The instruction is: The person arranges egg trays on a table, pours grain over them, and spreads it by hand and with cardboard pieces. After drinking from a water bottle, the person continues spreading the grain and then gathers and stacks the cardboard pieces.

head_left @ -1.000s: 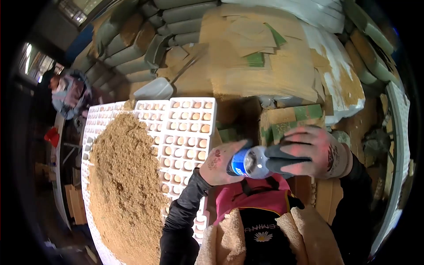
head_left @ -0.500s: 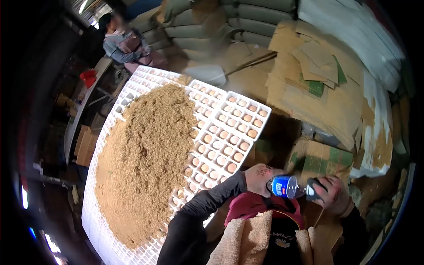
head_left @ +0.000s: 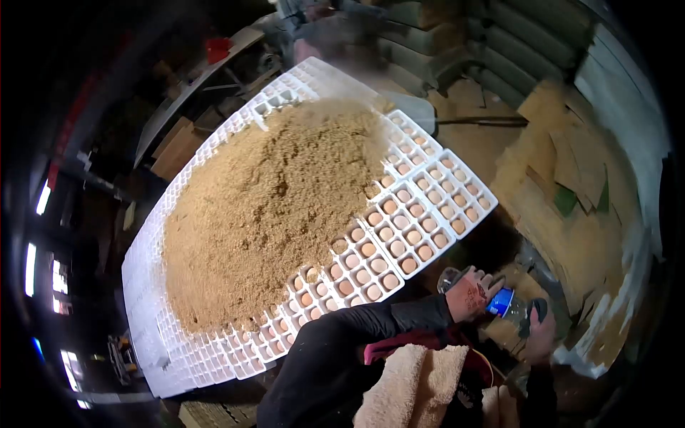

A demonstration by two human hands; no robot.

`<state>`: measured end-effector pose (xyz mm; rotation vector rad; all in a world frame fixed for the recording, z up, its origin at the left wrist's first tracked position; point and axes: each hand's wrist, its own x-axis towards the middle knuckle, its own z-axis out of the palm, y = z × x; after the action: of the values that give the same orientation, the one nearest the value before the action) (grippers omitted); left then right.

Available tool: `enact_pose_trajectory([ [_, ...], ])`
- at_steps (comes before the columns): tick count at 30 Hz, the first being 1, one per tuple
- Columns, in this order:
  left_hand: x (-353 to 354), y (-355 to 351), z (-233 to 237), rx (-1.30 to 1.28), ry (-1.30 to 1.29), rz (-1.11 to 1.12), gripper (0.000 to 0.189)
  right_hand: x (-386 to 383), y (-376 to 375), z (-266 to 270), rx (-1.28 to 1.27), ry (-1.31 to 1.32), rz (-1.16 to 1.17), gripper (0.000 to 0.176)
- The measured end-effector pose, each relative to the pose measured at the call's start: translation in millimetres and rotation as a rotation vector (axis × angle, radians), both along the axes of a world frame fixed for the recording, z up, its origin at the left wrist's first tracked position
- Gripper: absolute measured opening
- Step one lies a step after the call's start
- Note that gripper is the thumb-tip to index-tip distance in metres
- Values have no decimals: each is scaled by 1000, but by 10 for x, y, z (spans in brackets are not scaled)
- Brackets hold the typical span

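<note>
A clear plastic bottle with a blue label (head_left: 501, 302) is held low in front of my body, right of the egg trays. My left hand (head_left: 468, 294) is closed around it, and one clear end sticks out past the fingers. My right hand (head_left: 542, 332), with dark coverings on its fingers, is curled at the bottle's other clear end. The small part between those fingers is hard to make out. White trays (head_left: 397, 247) of pale brown eggs spread to my left, partly under a big heap of brown grain-like material (head_left: 285, 207).
Cardboard sheets (head_left: 571, 167) are stacked at the right. Full sacks (head_left: 528, 43) stand along the back. A shelf with a red container (head_left: 217, 50) is at the far left. A blurred person (head_left: 310, 32) is behind the trays.
My view has turned left, so the trays and heap sit further right. The bottle remains in my left hand; my right hand has shifted at its end and the label shows less.
</note>
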<state>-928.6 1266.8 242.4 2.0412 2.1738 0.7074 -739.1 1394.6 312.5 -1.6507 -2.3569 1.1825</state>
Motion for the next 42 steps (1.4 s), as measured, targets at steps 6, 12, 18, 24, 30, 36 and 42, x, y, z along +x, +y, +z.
enact_pose_trajectory([
  [6,176,290,-843,8,101,24,54,67,256,-548,-270,445,-74,26],
  [12,292,214,-770,-63,-261,-191,79,702,588,-1075,556,-110,138,42],
  [18,-87,-77,-751,-240,-437,-58,70,1534,1451,-2103,675,-359,-60,62],
  [24,-395,-128,-767,-228,-540,40,67,1773,1898,-2309,461,-516,-133,65],
  [30,-1210,-443,-453,78,-469,336,44,1980,2040,-2525,476,-589,16,86],
  [36,-3233,-978,-105,370,204,840,43,1761,2006,-2190,429,-716,-50,83],
  [42,-5344,-1947,435,369,133,1568,55,1181,1380,-1812,549,-401,-67,61],
])
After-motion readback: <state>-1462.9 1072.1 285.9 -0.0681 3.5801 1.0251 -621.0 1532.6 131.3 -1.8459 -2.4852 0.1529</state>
